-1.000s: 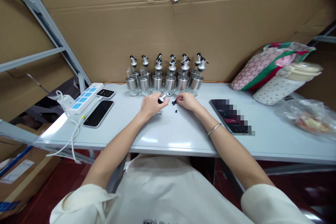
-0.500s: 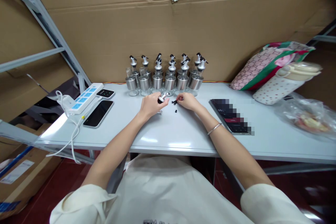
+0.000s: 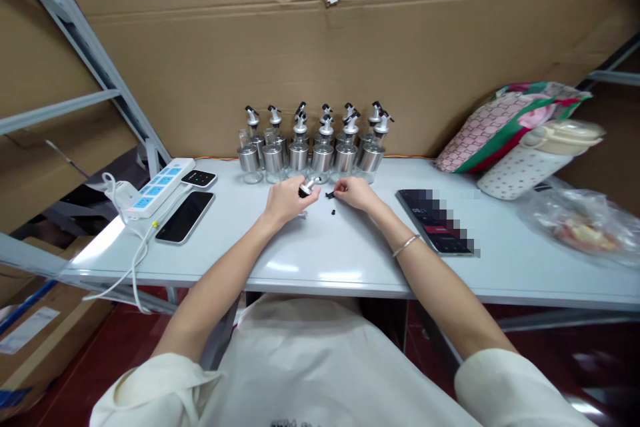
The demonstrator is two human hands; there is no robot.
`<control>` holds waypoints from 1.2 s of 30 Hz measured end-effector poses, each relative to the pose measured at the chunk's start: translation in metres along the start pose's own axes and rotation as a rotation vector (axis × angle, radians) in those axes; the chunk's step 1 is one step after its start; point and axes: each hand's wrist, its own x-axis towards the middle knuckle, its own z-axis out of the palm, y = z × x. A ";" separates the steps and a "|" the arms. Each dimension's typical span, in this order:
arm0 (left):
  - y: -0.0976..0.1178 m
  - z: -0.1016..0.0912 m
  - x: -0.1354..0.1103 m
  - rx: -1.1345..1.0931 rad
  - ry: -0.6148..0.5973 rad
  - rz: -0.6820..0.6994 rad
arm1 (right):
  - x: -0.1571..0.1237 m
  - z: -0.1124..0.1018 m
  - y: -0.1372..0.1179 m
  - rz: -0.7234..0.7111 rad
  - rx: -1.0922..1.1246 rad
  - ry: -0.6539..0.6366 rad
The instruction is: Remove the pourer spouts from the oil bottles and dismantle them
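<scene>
Steadying a silver pourer spout [image 3: 311, 185], the left hand [image 3: 285, 201] is closed around its black base above the counter [image 3: 310, 247], between the middle of the near edge and the far edge. Just beside it, the right hand [image 3: 356, 193] pinches a small black fitting [image 3: 330, 195] at its fingertips; the hands are apart. A loose black cap [image 3: 333, 212] lies on the near side of both. The step in hand looks like fine work on the spout's small parts; handling a fitting this small calls for a light fingertip pinch and a firm left grip.

Toward the far edge stand steel-sleeved glass bottles [image 3: 299, 157] in two rows, the two leftmost in front without spouts. Near the left edge are a power strip [image 3: 163, 185] and a dark phone [image 3: 185, 217]; toward the right lie a partly pixelated phone [image 3: 433, 220], a dotted tumbler [image 3: 525, 170] and a clear plastic bag [image 3: 585, 223]. Cardboard [image 3: 200, 67] walls the back, beside grey metal framing [image 3: 90, 67].
</scene>
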 end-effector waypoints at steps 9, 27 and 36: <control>0.000 -0.001 0.002 -0.001 -0.012 0.006 | -0.005 -0.007 -0.009 0.022 -0.012 0.007; -0.004 -0.002 0.005 0.034 -0.065 -0.020 | -0.002 -0.008 -0.010 0.154 0.024 0.028; -0.004 0.000 0.005 0.078 -0.119 -0.058 | 0.000 -0.003 -0.005 0.194 0.075 0.068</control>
